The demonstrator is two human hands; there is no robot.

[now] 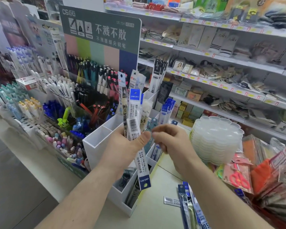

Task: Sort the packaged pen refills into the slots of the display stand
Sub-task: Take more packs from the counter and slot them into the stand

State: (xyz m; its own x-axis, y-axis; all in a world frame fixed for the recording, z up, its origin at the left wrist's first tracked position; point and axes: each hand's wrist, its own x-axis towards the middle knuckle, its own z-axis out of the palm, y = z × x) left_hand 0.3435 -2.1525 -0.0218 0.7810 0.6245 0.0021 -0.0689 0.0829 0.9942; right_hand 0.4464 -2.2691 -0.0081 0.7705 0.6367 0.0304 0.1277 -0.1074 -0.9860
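Note:
My left hand (125, 142) grips a fan of several long packaged pen refills (133, 103), white, blue and black, held upright over the white display stand (96, 142). My right hand (170, 141) is beside it with fingertips pinched on a pale blue refill pack (151, 123) in that bunch. The stand has open slots at its top left, and slots lower down holding dark refill packs (134, 190). More blue refill packs (187, 207) lie on the counter at the lower right. Black refill packs (158, 73) and blue ones (167, 108) stand in the stand's far slots.
A large pen display with a grey sign (101, 28) stands behind the stand, full of pens. A stack of clear plastic palettes (216, 139) sits to the right. Packaged scissors (238, 177) lie beyond it. Shop shelves (221, 63) fill the background. A loose barcode label (171, 200) lies on the counter.

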